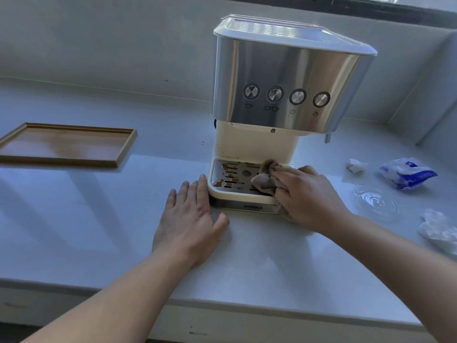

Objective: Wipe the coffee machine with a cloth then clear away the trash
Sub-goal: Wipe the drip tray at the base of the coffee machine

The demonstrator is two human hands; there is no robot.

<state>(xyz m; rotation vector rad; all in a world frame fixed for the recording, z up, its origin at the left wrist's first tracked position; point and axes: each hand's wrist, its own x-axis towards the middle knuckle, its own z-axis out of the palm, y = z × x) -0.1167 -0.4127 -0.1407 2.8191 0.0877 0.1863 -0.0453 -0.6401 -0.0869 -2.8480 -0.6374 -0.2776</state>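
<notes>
Currently the cloth point(265, 180) is pressed by the closed right hand point(306, 196) onto the drip tray point(231, 177) of the coffee machine point(284, 95), which stands on the table point(99, 219). The left hand point(190, 219) lies flat, open and empty, against the base. Brown puddles should be wiped with overlapping strokes, the base being steadied throughout.

Coffee machine point(284, 95) stands mid-counter point(99, 219) — tray point(66, 144) to its left, wrappers point(405, 174) to its right.

One coffee machine point(282, 95), one cloth point(265, 180), one tray point(118, 159), two crumpled tissues point(356, 165).
</notes>
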